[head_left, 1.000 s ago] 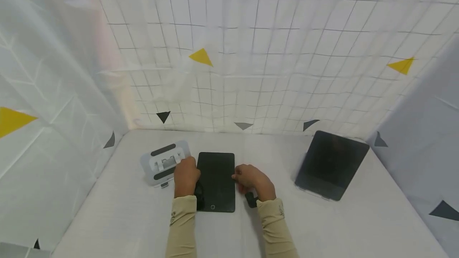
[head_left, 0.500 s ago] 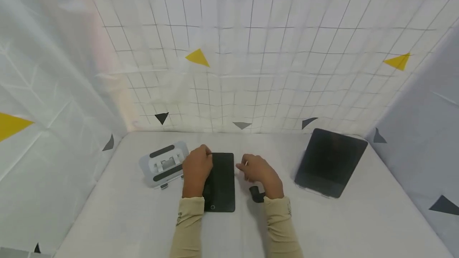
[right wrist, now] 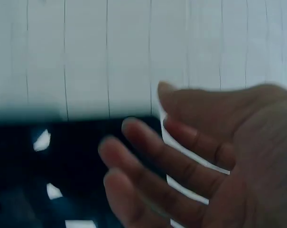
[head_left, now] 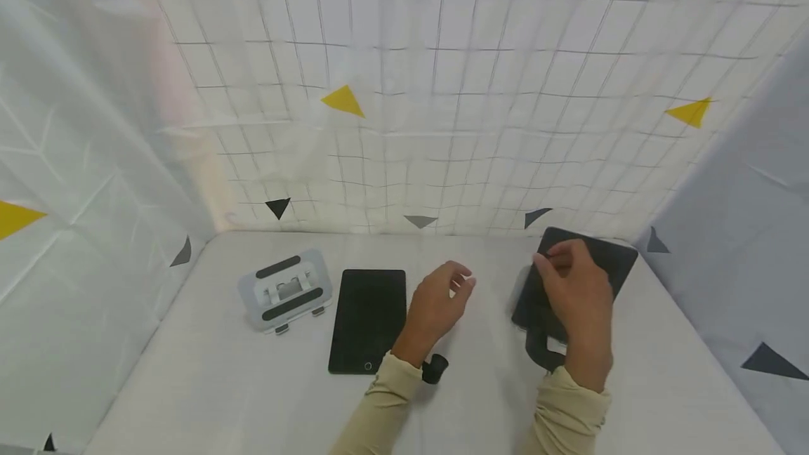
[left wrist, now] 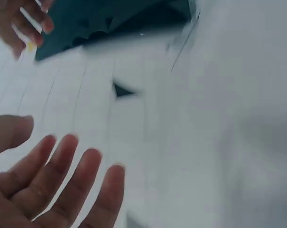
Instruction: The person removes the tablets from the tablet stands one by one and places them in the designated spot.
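Note:
A black tablet lies flat on the table, its round button at the near edge. Right of it my left hand is raised with loosely bent fingers and holds nothing; the left wrist view shows those fingers spread. A second, larger dark tablet leans at a tilt at the back right, and what props it up is mostly hidden. My right hand hovers in front of its screen, thumb and fingers apart. In the right wrist view nothing is between these fingers and the dark screen behind them.
A grey-white folding stand with dark pads lies left of the flat tablet. Black wrist-camera mounts stick out at both wrists. The white table is bounded by a gridded sheet behind and sheets at the sides.
Both hands have left the flat tablet and moved right. My right hand has gone to the leaning tablet; my left hand has crossed to the flat tablet's right side. The tablets stay in place.

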`<state>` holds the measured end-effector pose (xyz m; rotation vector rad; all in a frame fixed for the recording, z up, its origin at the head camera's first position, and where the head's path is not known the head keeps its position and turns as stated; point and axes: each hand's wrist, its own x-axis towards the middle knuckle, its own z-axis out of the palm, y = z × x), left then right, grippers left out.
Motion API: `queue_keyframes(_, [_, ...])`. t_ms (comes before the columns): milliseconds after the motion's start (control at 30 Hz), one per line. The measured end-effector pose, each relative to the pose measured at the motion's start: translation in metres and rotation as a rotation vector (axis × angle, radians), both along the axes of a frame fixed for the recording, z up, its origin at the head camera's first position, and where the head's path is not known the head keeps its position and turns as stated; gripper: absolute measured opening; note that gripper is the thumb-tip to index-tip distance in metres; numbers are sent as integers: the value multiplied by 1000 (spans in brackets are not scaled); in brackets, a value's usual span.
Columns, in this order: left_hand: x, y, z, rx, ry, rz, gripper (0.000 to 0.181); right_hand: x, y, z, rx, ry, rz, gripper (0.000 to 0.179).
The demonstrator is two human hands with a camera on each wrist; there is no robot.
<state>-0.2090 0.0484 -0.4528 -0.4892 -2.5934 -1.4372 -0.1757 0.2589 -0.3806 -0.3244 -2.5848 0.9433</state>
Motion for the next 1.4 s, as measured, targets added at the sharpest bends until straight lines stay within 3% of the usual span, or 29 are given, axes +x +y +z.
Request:
queue_keyframes(133, [5,22,-11,-11,-24,-31,19,16,38,-9,-11,-46,-239,40])
queue_keyframes(200, [6,33,-17,-20,-24,-43,19,21,52,-14,-22,-93,-310,41])
queue_keyframes(267, [7,43,-23,-24,-15,-57,18,24,62,-18,-37,-172,-329,43])
queue_keyframes(400, [9,63,-34,-47,20,-88,18,30,75,-24,-56,-352,-281,49])
queue_keyframes(467, [10,69,-38,-56,23,-98,19,31,77,-27,-49,-387,-260,47])
queue_keyframes(667, [12,79,-49,-90,-25,-177,31,32,80,-31,-11,-355,-281,33])
queue_keyframes(800, [12,79,-52,-138,38,-230,33,30,79,-30,-13,-339,-300,31])
queue_keyframes(933, [10,79,-53,-188,123,-235,31,29,80,-28,4,-314,-303,28])
queue_keyframes(1200, [13,84,-52,-217,49,-241,32,34,82,-24,111,-256,-222,21])
queue_keyframes(1400, [15,83,-47,-222,32,-227,30,37,82,-19,116,-251,-199,28])
